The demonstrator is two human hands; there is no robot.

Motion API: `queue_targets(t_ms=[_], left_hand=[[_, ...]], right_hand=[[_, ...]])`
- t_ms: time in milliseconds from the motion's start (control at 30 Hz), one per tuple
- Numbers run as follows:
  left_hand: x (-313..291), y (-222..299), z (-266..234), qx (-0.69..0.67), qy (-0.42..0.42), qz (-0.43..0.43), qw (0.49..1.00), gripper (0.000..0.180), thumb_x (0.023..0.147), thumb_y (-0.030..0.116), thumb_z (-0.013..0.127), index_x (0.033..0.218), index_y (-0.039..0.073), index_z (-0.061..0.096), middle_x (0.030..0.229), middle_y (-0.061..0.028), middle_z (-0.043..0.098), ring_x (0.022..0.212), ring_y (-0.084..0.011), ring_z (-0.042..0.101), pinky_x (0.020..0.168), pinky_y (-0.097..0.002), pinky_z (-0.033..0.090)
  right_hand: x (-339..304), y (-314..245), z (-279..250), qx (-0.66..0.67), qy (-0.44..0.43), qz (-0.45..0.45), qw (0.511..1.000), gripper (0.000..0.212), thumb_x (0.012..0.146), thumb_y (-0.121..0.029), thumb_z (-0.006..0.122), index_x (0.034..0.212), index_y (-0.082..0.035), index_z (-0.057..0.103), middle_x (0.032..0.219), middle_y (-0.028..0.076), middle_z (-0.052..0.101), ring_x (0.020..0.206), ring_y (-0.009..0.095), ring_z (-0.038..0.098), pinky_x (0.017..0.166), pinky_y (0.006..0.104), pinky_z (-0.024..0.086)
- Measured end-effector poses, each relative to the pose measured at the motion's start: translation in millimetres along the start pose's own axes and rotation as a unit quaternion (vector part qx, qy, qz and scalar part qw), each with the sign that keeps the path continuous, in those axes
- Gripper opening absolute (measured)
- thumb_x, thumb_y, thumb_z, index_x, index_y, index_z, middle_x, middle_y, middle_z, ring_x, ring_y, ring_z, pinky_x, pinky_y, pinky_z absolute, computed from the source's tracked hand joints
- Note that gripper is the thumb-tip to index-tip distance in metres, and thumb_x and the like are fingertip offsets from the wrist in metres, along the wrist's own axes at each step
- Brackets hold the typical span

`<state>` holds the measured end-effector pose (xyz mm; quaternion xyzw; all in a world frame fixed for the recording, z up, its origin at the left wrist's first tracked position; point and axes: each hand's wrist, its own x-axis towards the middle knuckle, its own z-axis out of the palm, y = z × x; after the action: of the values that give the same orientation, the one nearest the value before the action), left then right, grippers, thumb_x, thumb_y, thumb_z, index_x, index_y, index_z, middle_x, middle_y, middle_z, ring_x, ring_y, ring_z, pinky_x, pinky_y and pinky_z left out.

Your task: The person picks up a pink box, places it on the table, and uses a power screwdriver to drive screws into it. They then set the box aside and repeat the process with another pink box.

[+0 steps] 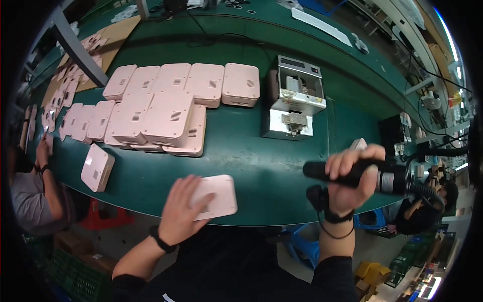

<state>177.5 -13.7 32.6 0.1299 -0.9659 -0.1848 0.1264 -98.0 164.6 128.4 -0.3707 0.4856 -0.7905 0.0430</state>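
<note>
My left hand (pixel 182 209) is on a pale pink, flat box with rounded corners (pixel 221 196) near the table's front edge. Its thumb lies across the top face and the fingers run along the box's left side, so part of the box is hidden. To the right, my right hand (pixel 352 178) grips a black, cylindrical electric screwdriver (pixel 385 180), raised over the table and roughly level. A cable leaves its right end; no bit can be made out at the left end. Both wrists wear black bands.
Several similar pink boxes (pixel 176 118) are stacked at the left back, and one box (pixel 97 168) stands apart at left. A screw feeder machine (pixel 294 100) sits at the back right. Co-workers (pixel 37 196) sit at both sides. A blue stool (pixel 302 246) stands below the table.
</note>
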Motion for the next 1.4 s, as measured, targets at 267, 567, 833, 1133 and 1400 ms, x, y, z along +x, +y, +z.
queue_targets(t_ms=[267, 567, 833, 1133, 1400], left_hand=[[117, 43, 45, -0.145, -0.025, 0.146, 0.978, 0.078, 0.064, 0.025, 0.087, 0.135, 0.018, 0.055, 0.148, -0.0211, 0.037, 0.137, -0.0420, 0.038, 0.114, -0.0533, 0.032], [121, 7, 60, -0.279, -0.085, 0.071, 0.954, 0.082, 0.065, 0.021, 0.086, 0.139, 0.025, 0.053, 0.147, -0.0159, 0.038, 0.131, -0.0387, 0.046, 0.107, -0.0456, 0.043], [130, 5, 64, -0.300, -0.089, 0.052, 0.948, 0.081, 0.064, 0.014, 0.083, 0.138, 0.028, 0.054, 0.143, -0.0139, 0.040, 0.125, -0.0358, 0.052, 0.101, -0.0414, 0.049], [129, 8, 65, -0.290, -0.090, 0.033, 0.952, 0.082, 0.063, 0.014, 0.084, 0.138, 0.028, 0.054, 0.143, -0.0137, 0.041, 0.124, -0.0361, 0.052, 0.101, -0.0416, 0.049], [129, 7, 68, -0.290, -0.073, 0.043, 0.953, 0.082, 0.063, 0.015, 0.084, 0.138, 0.029, 0.055, 0.143, -0.0146, 0.041, 0.124, -0.0363, 0.052, 0.100, -0.0417, 0.049]], right_hand=[[68, 29, -4, -0.020, 0.029, -0.006, 0.999, 0.022, 0.098, -0.028, 0.053, 0.105, -0.008, 0.047, 0.067, 0.006, 0.050, 0.053, 0.018, 0.049, 0.055, 0.0345, 0.044], [84, 51, -2, -0.054, 0.027, 0.044, 0.997, 0.019, 0.097, -0.024, 0.054, 0.101, -0.006, 0.049, 0.064, 0.007, 0.051, 0.051, 0.018, 0.049, 0.053, 0.0354, 0.045], [55, 39, -12, -0.036, 0.004, 0.082, 0.996, 0.020, 0.097, -0.024, 0.054, 0.103, -0.007, 0.048, 0.065, 0.007, 0.050, 0.050, 0.017, 0.049, 0.053, 0.0354, 0.045], [31, 56, -23, -0.034, 0.003, 0.075, 0.997, 0.021, 0.096, -0.025, 0.056, 0.103, -0.008, 0.047, 0.066, 0.008, 0.051, 0.051, 0.018, 0.048, 0.053, 0.0353, 0.045], [24, 61, -21, -0.017, -0.023, 0.066, 0.997, 0.022, 0.094, -0.025, 0.058, 0.103, -0.008, 0.046, 0.066, 0.008, 0.050, 0.052, 0.018, 0.048, 0.053, 0.0354, 0.046]])
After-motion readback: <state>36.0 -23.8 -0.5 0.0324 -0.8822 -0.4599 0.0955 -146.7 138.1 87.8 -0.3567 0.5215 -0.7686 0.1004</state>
